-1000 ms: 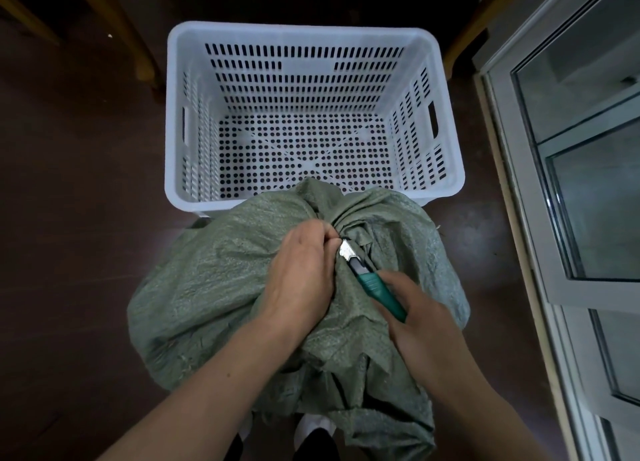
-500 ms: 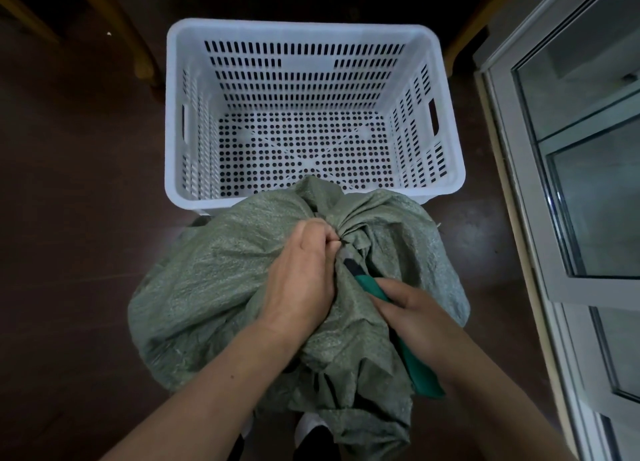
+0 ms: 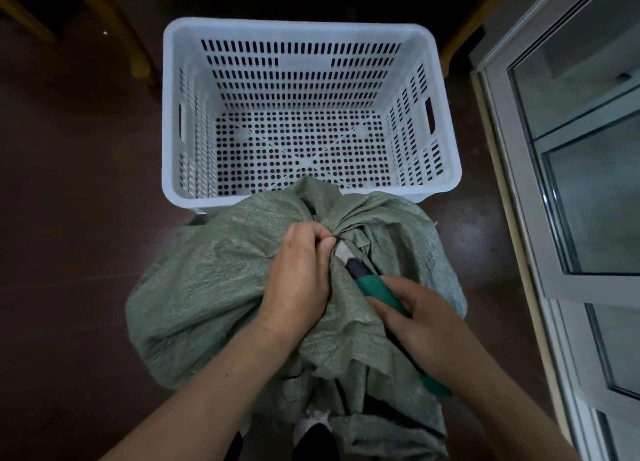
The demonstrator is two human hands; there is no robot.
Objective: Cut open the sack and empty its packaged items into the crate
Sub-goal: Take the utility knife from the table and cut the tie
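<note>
— While your left grip (image 3: 298,280) stays bunched on the gathered neck (image 3: 332,223) of the sack (image 3: 207,287), the blade (image 3: 343,253) shows again. Half a second ago it was out of sight against the cloth. Entry: reads as one sawing stroke, blade back where it was a second ago.

— So am I through the tie?

— Cannot tell. The neck still looks cinched and no opening is visible, so I judge the cut unfinished. Your right grip (image 3: 426,325) is wrapped round the green handle of the knife (image 3: 377,291), with the blade just beside your left fingertips (image 3: 325,242). Risk, my judgement: a slip toward those fingers.

— Containers?

— The white perforated crate (image 3: 169,114) sits on the floor (image 3: 69,253) just beyond the sack, with nothing in it. The sack's top fold overlaps its near rim in view. The sack stands full and lumpy in front of you, contents hidden, none out. Emptying has not begun.
</note>
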